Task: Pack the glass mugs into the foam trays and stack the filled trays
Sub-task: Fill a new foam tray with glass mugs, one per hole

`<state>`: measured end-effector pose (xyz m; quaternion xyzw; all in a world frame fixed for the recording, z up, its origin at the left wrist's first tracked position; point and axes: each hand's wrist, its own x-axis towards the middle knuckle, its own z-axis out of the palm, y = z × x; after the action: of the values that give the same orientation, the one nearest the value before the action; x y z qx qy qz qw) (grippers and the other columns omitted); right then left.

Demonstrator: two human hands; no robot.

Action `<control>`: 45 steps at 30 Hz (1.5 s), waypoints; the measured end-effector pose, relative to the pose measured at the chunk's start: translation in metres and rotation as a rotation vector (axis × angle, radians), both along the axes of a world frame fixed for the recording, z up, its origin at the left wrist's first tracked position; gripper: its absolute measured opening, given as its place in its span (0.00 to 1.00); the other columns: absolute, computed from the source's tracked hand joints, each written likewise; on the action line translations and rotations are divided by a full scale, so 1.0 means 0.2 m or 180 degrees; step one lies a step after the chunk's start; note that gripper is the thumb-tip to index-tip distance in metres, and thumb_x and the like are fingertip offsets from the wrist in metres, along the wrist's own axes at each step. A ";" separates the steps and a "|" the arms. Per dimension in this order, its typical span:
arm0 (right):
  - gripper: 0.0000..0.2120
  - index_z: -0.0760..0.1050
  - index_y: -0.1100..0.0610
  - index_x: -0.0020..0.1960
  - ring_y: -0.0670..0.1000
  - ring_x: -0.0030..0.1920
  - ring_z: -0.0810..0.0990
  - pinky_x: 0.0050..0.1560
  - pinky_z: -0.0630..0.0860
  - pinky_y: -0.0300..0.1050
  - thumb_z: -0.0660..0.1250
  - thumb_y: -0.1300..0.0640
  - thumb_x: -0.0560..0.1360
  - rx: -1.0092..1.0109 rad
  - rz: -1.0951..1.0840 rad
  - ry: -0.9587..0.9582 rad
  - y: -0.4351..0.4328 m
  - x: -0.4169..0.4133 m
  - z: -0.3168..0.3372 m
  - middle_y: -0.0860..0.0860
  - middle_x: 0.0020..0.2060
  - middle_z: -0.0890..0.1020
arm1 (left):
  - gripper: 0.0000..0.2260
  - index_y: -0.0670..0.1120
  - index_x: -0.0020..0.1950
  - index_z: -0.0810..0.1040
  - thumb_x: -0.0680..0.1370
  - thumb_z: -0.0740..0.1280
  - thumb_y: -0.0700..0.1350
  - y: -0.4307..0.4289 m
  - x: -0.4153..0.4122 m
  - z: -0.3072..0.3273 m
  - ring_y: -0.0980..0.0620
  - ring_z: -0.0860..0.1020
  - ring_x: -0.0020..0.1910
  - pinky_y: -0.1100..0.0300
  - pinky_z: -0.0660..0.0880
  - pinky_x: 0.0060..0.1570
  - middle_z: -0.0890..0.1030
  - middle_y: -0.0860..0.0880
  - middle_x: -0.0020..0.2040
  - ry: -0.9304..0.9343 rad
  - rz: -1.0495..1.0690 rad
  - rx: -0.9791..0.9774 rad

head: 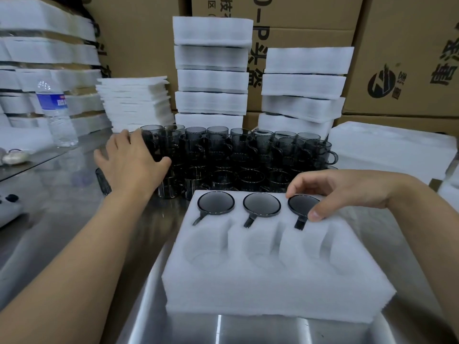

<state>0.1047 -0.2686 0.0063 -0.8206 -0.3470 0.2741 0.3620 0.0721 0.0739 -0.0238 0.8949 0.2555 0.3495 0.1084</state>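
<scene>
Fingers (298, 186) of the right hand (347, 192) are curling round the rim of the right-end mug (301, 204), with the forefinger on its far edge and the thumb on its near edge beside the handle. That mug is sitting in the far row of the foam tray (273, 281), rightmost of three. The middle mug (261, 204) and the left-end mug (215, 203) are sitting in the pockets beside it. All three are sunk to the rim, with handles pointing toward the person. The three near pockets are showing bare foam. The tray is resting on the metal table (74, 219), close in front of the person. Just behind it, loose mugs (236, 155) of dark smoked glass are standing in rows, stacked in layers. The left hand (131, 160) is lying palm down over the left end of that cluster, fingers spread and straight, gripping nothing that shows. Whether the palm is touching glass cannot be told. Behind the mugs, two stacks of filled trays (211, 70) are standing side by side, the left one taller. A pile of flat foam sheets (135, 103) is sitting to their left. A water bottle (57, 112) is standing upright further left. Cardboard boxes (409, 58) are forming the backdrop.
</scene>
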 end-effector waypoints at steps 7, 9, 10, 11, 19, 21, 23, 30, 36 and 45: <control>0.18 0.79 0.50 0.53 0.46 0.55 0.80 0.52 0.74 0.40 0.74 0.59 0.63 0.0126 -0.0160 -0.0100 0.00 0.03 -0.02 0.46 0.51 0.82 | 0.25 0.42 0.69 0.68 0.74 0.67 0.45 0.04 0.01 -0.03 0.40 0.63 0.69 0.44 0.60 0.65 0.69 0.38 0.68 0.0086 0.0037 0.0004; 0.19 0.79 0.50 0.53 0.45 0.55 0.80 0.52 0.74 0.39 0.74 0.59 0.63 0.0118 -0.0185 -0.0100 0.00 0.03 -0.02 0.46 0.51 0.82 | 0.24 0.42 0.69 0.68 0.73 0.67 0.41 0.05 0.01 -0.03 0.39 0.63 0.68 0.44 0.62 0.64 0.69 0.37 0.66 0.0029 -0.0014 0.0007; 0.19 0.79 0.50 0.53 0.45 0.55 0.80 0.52 0.74 0.39 0.74 0.59 0.63 0.0114 -0.0186 -0.0092 0.00 0.03 -0.02 0.46 0.51 0.82 | 0.24 0.42 0.69 0.69 0.73 0.67 0.39 0.05 0.01 -0.03 0.38 0.64 0.67 0.44 0.63 0.63 0.69 0.37 0.66 -0.0007 -0.0036 0.0008; 0.19 0.79 0.50 0.53 0.45 0.54 0.80 0.52 0.74 0.39 0.74 0.59 0.63 0.0114 -0.0187 -0.0083 0.00 0.03 -0.02 0.46 0.51 0.82 | 0.23 0.43 0.68 0.70 0.73 0.66 0.37 0.06 0.01 -0.03 0.38 0.64 0.67 0.45 0.63 0.62 0.70 0.37 0.65 -0.0045 -0.0049 0.0015; 0.19 0.79 0.50 0.54 0.47 0.56 0.79 0.53 0.74 0.39 0.73 0.58 0.63 0.0105 -0.0197 -0.0088 0.00 0.03 -0.02 0.46 0.52 0.82 | 0.16 0.43 0.63 0.76 0.76 0.63 0.35 0.08 0.01 -0.04 0.36 0.68 0.62 0.45 0.65 0.57 0.75 0.37 0.59 -0.0254 -0.0124 0.0228; 0.19 0.79 0.50 0.53 0.47 0.56 0.79 0.53 0.74 0.39 0.73 0.59 0.63 0.0115 -0.0199 -0.0093 0.00 0.03 -0.02 0.47 0.52 0.82 | 0.16 0.43 0.63 0.77 0.76 0.64 0.35 0.07 0.00 -0.02 0.36 0.69 0.60 0.45 0.66 0.56 0.76 0.37 0.58 -0.0260 -0.0147 0.0229; 0.19 0.79 0.51 0.53 0.47 0.56 0.79 0.53 0.74 0.40 0.73 0.59 0.63 0.0132 -0.0213 -0.0116 0.01 0.02 -0.02 0.47 0.52 0.82 | 0.17 0.43 0.62 0.77 0.75 0.63 0.34 0.05 -0.01 0.00 0.37 0.70 0.60 0.45 0.67 0.55 0.77 0.38 0.57 -0.0360 -0.0221 0.0171; 0.20 0.78 0.51 0.55 0.46 0.54 0.80 0.51 0.75 0.39 0.73 0.58 0.63 0.0022 -0.0262 -0.0108 0.02 0.01 -0.01 0.45 0.51 0.82 | 0.14 0.47 0.61 0.76 0.76 0.64 0.37 -0.21 -0.07 0.06 0.46 0.69 0.57 0.54 0.64 0.43 0.76 0.46 0.55 -0.0974 -0.0972 0.0381; 0.14 0.80 0.43 0.48 0.44 0.51 0.81 0.55 0.74 0.40 0.74 0.41 0.63 0.0046 -0.0565 -0.0649 0.10 -0.05 0.02 0.43 0.48 0.83 | 0.13 0.50 0.60 0.76 0.76 0.66 0.39 -0.35 -0.11 0.06 0.49 0.71 0.53 0.60 0.65 0.48 0.77 0.51 0.50 -0.1195 -0.1664 0.0183; 0.14 0.77 0.51 0.52 0.46 0.46 0.85 0.42 0.80 0.39 0.67 0.43 0.73 0.1752 -0.1362 -0.0184 0.33 -0.13 -0.01 0.49 0.52 0.81 | 0.11 0.42 0.55 0.80 0.73 0.67 0.35 -0.42 -0.14 0.05 0.44 0.75 0.47 0.51 0.71 0.48 0.79 0.45 0.47 -0.1153 -0.2899 0.1112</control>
<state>0.0795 -0.2023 0.0036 -0.7539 -0.2381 0.0648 0.6089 0.0449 -0.0091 -0.0144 0.8453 -0.2449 0.4536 0.1409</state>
